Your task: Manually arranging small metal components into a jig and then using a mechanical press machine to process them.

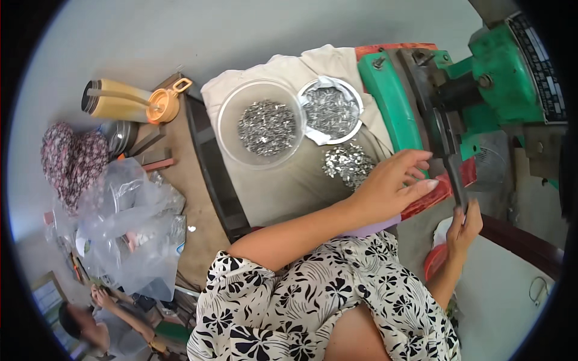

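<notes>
My left hand (pixel 394 183) is beside the green hand press (pixel 506 75), its thumb and fingers apart and nothing visible between them. The index fingertip reaches close to the dark metal working part of the press. My right hand (pixel 465 231) is closed round the lower end of a dark metal lever (pixel 454 174) on the press. Left of my left hand, a loose pile of small shiny metal pieces (pixel 348 163) lies on a beige cloth (pixel 277 195). Beyond it stand a clear plastic tub (pixel 224 141) of small metal parts and a white bowl (pixel 357 123), plastic-lined, holding thin metal parts.
To the left, a brown table (pixel 201 210) bears a yellow bottle (pixel 123 99) with an orange lid, crumpled clear plastic bags (pixel 129 210) and a flowered cloth bundle (pixel 72 162). A red container (pixel 435 262) sits below my right hand. Another person (pixel 114 325) is at lower left.
</notes>
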Demonstrator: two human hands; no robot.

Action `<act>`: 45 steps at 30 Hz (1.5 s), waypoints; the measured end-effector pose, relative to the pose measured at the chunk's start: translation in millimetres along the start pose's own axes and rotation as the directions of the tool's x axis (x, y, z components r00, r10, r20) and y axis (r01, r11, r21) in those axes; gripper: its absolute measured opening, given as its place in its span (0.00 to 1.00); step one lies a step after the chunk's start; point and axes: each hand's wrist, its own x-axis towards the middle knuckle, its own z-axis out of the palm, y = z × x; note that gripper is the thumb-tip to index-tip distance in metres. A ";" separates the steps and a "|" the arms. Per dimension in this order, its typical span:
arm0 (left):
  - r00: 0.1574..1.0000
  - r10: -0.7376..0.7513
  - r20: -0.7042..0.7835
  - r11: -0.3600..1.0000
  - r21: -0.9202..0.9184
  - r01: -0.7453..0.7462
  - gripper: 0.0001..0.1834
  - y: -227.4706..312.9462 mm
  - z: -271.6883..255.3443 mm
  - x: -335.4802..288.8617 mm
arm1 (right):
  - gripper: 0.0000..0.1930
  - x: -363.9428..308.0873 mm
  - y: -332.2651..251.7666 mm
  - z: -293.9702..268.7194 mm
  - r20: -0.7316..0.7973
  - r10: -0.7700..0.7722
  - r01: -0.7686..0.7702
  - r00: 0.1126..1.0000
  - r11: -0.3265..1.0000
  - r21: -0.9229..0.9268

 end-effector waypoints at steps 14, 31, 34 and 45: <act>0.956 0.078 -0.282 0.950 0.311 0.014 0.17 85.7 -141.5 -53.8 | 0.14 135.7 -157.7 94.6 0.391 -0.154 -0.340 0.907 0.281 0.898; 0.902 -0.389 -0.188 0.919 -0.017 0.393 0.13 60.4 -118.0 -100.7 | 0.05 -1.0 -31.2 67.2 0.563 0.491 -0.695 0.665 0.131 0.707; 0.850 -0.526 -0.027 0.845 0.102 0.526 0.14 23.6 -84.9 -98.0 | 0.04 -25.9 -0.3 69.3 0.470 0.681 -0.723 0.562 0.128 0.679; 0.941 -0.322 -0.108 0.544 0.792 0.277 0.12 9.3 -56.8 -122.9 | 0.11 -20.0 0.1 80.2 0.197 0.607 -0.628 0.770 0.667 0.400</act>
